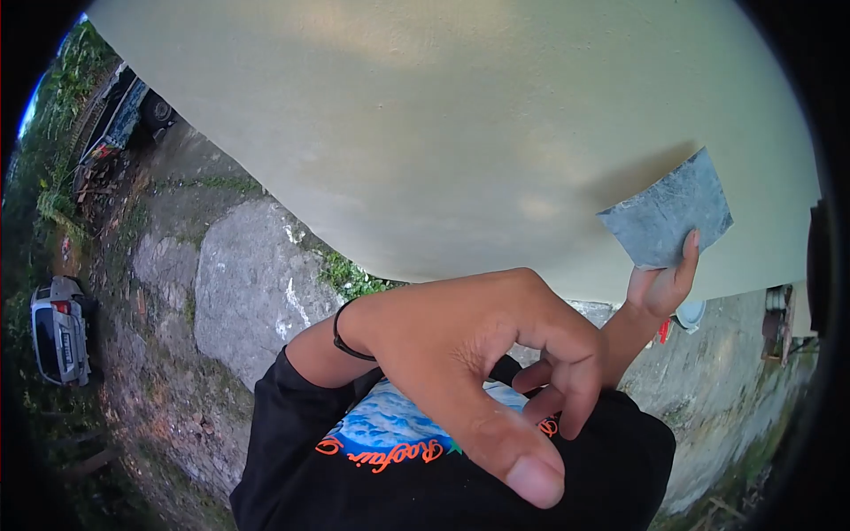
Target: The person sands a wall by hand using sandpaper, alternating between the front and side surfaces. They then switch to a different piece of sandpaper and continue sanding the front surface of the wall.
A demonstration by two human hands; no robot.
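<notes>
My right hand (664,288) is raised at the right, closed on a grey, scuffed, slightly curved sheet (673,212). One digit lies over the sheet's lower face, while other fingers are hidden behind it. The sheet is close to the pale wall (425,133) and casts a shadow there. Large in the centre, near the camera, my left hand (496,354) has its fingers loosely curled and its thumb stretched apart, with nothing visible between them. A thin black band circles the left wrist.
The smooth wall spans the top. Below it are rough concrete ground (248,265) and green weeds (350,274). A parked car (60,332) and a dark vehicle (133,111) stand at the left. A white round container (691,314) and a red item lie beyond my right wrist.
</notes>
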